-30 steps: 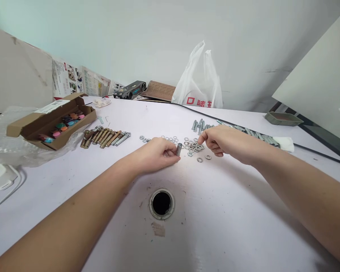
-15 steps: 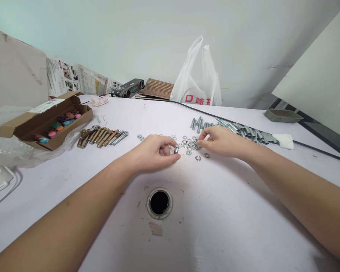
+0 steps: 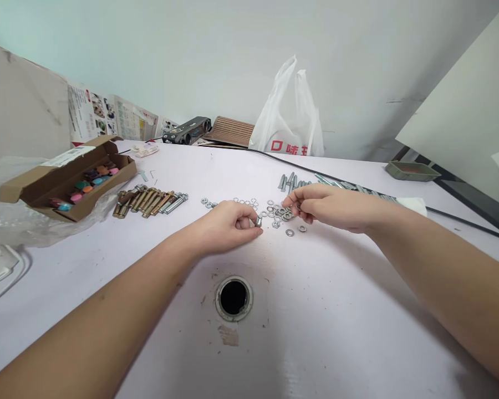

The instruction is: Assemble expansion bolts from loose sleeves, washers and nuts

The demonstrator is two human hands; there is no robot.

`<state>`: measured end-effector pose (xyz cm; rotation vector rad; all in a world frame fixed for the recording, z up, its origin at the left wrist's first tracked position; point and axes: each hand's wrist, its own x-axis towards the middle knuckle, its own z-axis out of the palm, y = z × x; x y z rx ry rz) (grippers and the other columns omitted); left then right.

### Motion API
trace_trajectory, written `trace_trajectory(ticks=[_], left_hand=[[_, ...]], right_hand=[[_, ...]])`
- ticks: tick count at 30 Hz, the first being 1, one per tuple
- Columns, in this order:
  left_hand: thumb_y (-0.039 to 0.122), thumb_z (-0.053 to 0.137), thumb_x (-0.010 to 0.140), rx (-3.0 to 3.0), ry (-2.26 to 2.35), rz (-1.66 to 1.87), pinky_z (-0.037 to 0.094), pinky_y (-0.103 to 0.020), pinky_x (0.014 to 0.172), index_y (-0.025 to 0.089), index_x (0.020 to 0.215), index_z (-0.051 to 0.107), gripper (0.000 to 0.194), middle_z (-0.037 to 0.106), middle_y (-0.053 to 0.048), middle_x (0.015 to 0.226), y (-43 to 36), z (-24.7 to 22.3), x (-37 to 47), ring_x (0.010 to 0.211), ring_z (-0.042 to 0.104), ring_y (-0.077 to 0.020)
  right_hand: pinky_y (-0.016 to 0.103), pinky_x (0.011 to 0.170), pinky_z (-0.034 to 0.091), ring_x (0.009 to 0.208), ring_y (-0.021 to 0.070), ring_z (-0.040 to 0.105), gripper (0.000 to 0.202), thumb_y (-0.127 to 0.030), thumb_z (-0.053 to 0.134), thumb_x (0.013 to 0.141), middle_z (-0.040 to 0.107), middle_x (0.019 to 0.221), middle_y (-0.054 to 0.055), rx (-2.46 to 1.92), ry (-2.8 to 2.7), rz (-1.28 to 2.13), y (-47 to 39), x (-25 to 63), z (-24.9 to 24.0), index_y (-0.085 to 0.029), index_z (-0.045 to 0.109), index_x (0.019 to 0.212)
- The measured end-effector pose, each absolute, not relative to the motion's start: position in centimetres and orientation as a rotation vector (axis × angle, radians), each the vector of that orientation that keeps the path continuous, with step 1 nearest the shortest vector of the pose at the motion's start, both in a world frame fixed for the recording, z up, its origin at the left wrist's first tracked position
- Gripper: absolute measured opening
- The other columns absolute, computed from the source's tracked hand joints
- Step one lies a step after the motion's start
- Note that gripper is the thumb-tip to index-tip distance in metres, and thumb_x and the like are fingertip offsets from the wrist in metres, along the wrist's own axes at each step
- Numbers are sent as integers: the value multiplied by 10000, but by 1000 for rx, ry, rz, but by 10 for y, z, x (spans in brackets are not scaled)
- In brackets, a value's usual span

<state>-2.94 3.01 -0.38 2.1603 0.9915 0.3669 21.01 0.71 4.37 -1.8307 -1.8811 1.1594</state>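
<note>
My left hand [image 3: 228, 226] is closed in a pinch round a small silver metal cylinder [image 3: 258, 221] just above the white table. To its right lies a loose pile of metal washers [image 3: 281, 211], with a nut [image 3: 276, 225] at its near edge. My right hand [image 3: 326, 205] hovers at the right side of that pile, index finger reaching over it, thumb and curled fingers near a washer; whether it grips one is unclear. Two flat washers [image 3: 290, 233] lie apart, nearer to me. Behind my left hand are thin rings [image 3: 248, 203] and a few nuts [image 3: 204, 201].
Brass-coloured and silver bolts [image 3: 149, 200] lie left, beside an open cardboard box [image 3: 83, 208]. Grey bolts [image 3: 290, 182] and a black cable [image 3: 283, 160] are behind my right hand. A round hole [image 3: 234, 297] opens in front. A plastic bag [image 3: 291, 124] stands at the back.
My right hand has lifted its fingertips slightly from the washers, its index finger now more outstretched. My left hand keeps the cylinder, which is tilted a little more.
</note>
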Motion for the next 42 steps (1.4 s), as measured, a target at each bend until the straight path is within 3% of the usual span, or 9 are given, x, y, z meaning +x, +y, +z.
trace_trajectory(ticks=[5, 10, 14, 24, 30, 32, 35, 38, 42], left_hand=[[408, 546, 831, 2161, 985, 374, 331, -217, 499, 177, 782, 562, 237, 510, 33, 618, 27, -2, -29, 564, 437, -88], [396, 546, 833, 2123, 952, 375, 308, -213, 480, 179, 836, 587, 221, 484, 30, 628, 28, -5, -31, 559, 420, -86], [417, 550, 829, 2081, 945, 378, 291, -214, 474, 167, 822, 581, 252, 459, 25, 638, 30, -6, -33, 559, 396, -84], [376, 544, 817, 2074, 878, 368, 299, -211, 475, 182, 847, 592, 203, 402, 33, 621, 30, -2, -32, 548, 359, -83], [410, 573, 780, 2120, 1040, 375, 285, -212, 456, 166, 698, 450, 285, 447, 30, 615, 35, 1, -41, 533, 372, -84], [414, 575, 776, 2148, 1109, 384, 290, -216, 461, 165, 679, 432, 303, 469, 27, 613, 36, 2, -43, 538, 384, -88], [444, 575, 782, 2160, 1171, 417, 320, -224, 492, 164, 698, 490, 304, 532, 16, 644, 38, 2, -44, 565, 425, -99], [466, 565, 798, 2155, 1195, 455, 340, -231, 523, 162, 727, 539, 313, 563, 7, 662, 40, 0, -41, 582, 448, -105], [451, 563, 810, 2185, 1204, 515, 312, -226, 513, 165, 704, 509, 310, 520, 32, 608, 43, -3, -37, 556, 404, -92]], right_hand=[[237, 733, 516, 847, 142, 630, 286, -224, 573, 864, 661, 997, 87, -1453, -1723, 1323, -1, 188, 45, -165, 583, 1144], [190, 524, 447, 714, 134, 618, 221, -291, 627, 838, 666, 809, 80, -1422, -1829, 1229, 0, 172, 35, -141, 672, 994], [192, 469, 402, 677, 125, 583, 257, -369, 618, 835, 661, 836, 69, -1420, -1867, 1152, 0, 171, 35, -161, 699, 963], [197, 472, 278, 541, 49, 331, 353, -429, 625, 822, 504, 651, 10, -1246, -2015, 1219, 0, 166, 31, -138, 728, 993], [225, 467, 221, 515, 57, 269, 412, -492, 511, 873, 405, 587, -6, -1372, -2071, 969, 16, 173, 33, -120, 684, 843], [229, 477, 242, 514, 61, 300, 365, -448, 531, 857, 437, 583, 1, -1493, -2102, 772, 29, 175, 33, -120, 673, 789], [230, 516, 325, 573, 88, 460, 267, -382, 584, 805, 590, 684, 34, -1674, -2172, 562, 50, 171, 28, -141, 700, 789], [233, 523, 352, 613, 113, 532, 246, -377, 619, 769, 647, 733, 59, -1747, -2232, 540, 63, 164, 18, -146, 705, 765], [237, 489, 332, 545, 107, 525, 244, -364, 612, 776, 646, 691, 67, -1783, -2290, 618, 68, 158, 7, -137, 700, 769]])
